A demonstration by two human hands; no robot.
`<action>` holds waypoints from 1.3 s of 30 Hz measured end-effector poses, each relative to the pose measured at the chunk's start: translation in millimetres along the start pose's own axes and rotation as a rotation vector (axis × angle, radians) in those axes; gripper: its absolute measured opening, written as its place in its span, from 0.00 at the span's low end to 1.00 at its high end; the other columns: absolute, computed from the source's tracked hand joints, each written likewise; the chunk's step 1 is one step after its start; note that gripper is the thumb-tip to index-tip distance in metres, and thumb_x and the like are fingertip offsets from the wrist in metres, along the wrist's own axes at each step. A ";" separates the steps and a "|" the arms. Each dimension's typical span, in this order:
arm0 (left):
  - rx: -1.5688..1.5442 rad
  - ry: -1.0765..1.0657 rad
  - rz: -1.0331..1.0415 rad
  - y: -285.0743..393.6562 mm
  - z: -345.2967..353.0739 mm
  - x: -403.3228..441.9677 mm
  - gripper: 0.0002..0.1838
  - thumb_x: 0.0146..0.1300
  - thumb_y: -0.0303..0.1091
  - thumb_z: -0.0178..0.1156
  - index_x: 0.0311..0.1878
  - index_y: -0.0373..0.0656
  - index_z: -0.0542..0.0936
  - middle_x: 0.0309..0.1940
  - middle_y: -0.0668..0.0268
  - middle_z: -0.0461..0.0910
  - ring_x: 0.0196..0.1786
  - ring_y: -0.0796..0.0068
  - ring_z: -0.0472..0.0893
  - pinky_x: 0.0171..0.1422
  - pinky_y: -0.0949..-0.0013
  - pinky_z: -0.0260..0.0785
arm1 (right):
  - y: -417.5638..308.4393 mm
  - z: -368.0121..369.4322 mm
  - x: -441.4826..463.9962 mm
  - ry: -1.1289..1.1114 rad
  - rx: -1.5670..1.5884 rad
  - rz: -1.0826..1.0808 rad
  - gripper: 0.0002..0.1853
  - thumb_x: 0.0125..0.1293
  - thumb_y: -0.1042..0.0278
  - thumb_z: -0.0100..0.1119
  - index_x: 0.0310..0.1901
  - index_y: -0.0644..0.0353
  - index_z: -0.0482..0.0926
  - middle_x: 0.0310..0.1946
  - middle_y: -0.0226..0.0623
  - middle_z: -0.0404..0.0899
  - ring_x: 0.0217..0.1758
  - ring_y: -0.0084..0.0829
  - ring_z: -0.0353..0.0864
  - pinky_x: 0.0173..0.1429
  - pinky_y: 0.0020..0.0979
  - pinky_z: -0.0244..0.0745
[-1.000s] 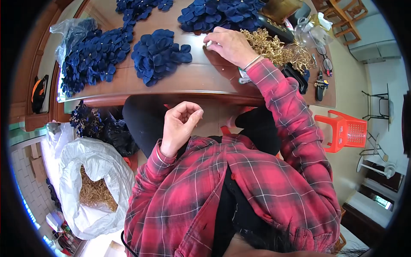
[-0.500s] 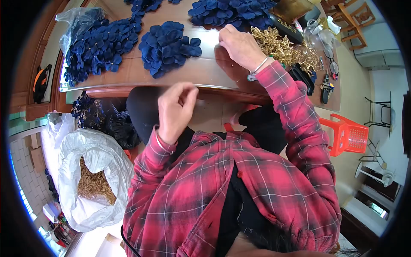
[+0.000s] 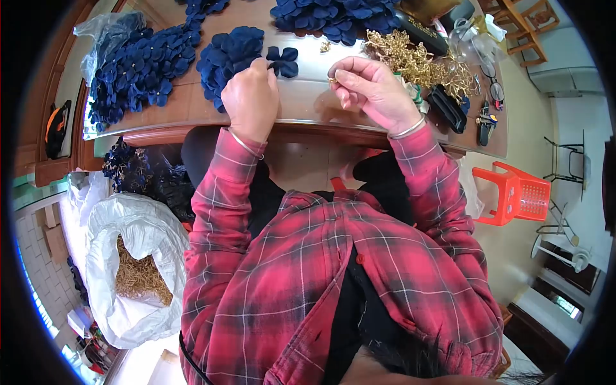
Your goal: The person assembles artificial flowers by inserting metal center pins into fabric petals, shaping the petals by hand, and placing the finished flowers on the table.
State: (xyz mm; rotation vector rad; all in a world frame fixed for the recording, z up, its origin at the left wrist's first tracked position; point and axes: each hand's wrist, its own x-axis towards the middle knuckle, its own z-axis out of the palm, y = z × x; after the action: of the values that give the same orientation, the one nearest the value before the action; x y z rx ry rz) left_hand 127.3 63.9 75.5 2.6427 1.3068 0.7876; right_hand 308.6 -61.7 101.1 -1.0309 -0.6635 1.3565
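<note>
My left hand [image 3: 252, 102] is closed at the table's near side, its thumb and fingertips at the left edge of a single dark blue fabric flower [image 3: 284, 62]. Beside it lies a pile of the same blue flowers [image 3: 228, 56], partly covered by this hand. My right hand [image 3: 377, 90] pinches a small gold piece [image 3: 333, 81] between thumb and forefinger, with the other fingers curled. Just beyond that hand is a heap of gold stamen-like sprigs [image 3: 410, 58]. A tiny gold bit [image 3: 325, 47] rests on the glass tabletop.
More blue flowers lie at the left [image 3: 144, 70] and back [image 3: 337, 18] of the table [image 3: 308, 110]. At right are a black case [image 3: 447, 108], glasses [image 3: 496, 93] and pliers [image 3: 486, 125]. A white sack [image 3: 102, 256] of gold sprigs and a red stool [image 3: 513, 194] stand on the floor.
My left hand has moved up from the table edge to the single flower. The right hand has drawn back from the gold heap, now pinching a small gold piece.
</note>
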 end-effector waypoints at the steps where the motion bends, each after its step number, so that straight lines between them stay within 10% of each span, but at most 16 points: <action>1: -0.001 -0.004 0.001 1.5 -1.3 -1.3 0.08 0.57 0.24 0.67 0.39 0.35 0.80 0.25 0.57 0.82 0.27 0.64 0.82 0.31 0.67 0.73 | 1.6 1.2 -3.6 0.003 0.002 0.002 0.07 0.73 0.73 0.59 0.48 0.66 0.80 0.34 0.36 0.80 0.28 0.19 0.75 0.33 0.17 0.74; 10: -1.535 -0.349 -0.512 14.4 -40.6 -36.5 0.04 0.62 0.16 0.60 0.34 0.36 0.76 0.32 0.64 0.81 0.31 0.75 0.81 0.40 0.76 0.77 | 12.4 20.1 -30.3 -0.008 0.117 -0.023 0.07 0.73 0.72 0.60 0.47 0.67 0.80 0.34 0.37 0.80 0.26 0.19 0.75 0.31 0.18 0.75; 15: -1.828 -0.424 -0.567 19.8 -42.6 -62.3 0.06 0.64 0.16 0.58 0.39 0.37 0.75 0.39 0.62 0.81 0.35 0.71 0.82 0.47 0.73 0.80 | 12.6 33.1 -44.9 0.036 0.075 -0.042 0.07 0.72 0.74 0.62 0.46 0.67 0.81 0.34 0.38 0.82 0.27 0.21 0.79 0.34 0.21 0.80; 39: -1.793 -0.528 -0.577 18.6 -42.1 -84.2 0.15 0.66 0.17 0.56 0.57 0.29 0.76 0.42 0.53 0.85 0.37 0.67 0.86 0.45 0.75 0.80 | 22.2 52.0 -66.9 0.160 -0.111 -0.070 0.06 0.70 0.77 0.61 0.45 0.68 0.81 0.33 0.38 0.83 0.27 0.22 0.78 0.35 0.19 0.77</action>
State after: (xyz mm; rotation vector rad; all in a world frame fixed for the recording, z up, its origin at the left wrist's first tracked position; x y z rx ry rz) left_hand 78.1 -18.1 83.1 0.8495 0.5166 0.5585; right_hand 243.1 -118.1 115.8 -1.1809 -0.6551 1.1733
